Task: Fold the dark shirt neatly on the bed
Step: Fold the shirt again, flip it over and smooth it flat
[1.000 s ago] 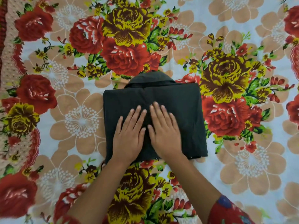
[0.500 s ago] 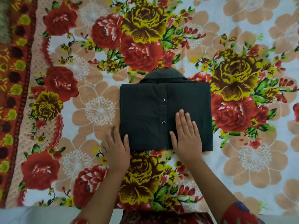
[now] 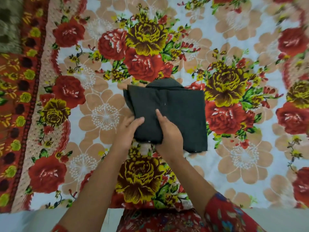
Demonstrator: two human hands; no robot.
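The dark shirt (image 3: pixel 180 111) lies folded into a rough square on the flowered bedsheet (image 3: pixel 103 114), its collar pointing away from me. Its left part is raised off the sheet and turned toward the right. My left hand (image 3: pixel 128 133) grips that lifted left edge, thumb on top and fingers hidden beneath the cloth. My right hand (image 3: pixel 168 133) holds the near edge of the same lifted part, thumb laid on top of the fabric and fingers curled under. Small buttons show along the shirt's placket.
The bedsheet's red patterned border (image 3: pixel 21 101) runs down the left side. A blurred greenish cloth (image 3: pixel 8 24) sits at the top left corner. The bed's near edge (image 3: pixel 33 218) is pale, just in front of my red patterned clothing (image 3: pixel 167 221).
Both hands went from pressing flat on the shirt to gripping its left side. The left part of the shirt is now lifted and swinging over toward the right.
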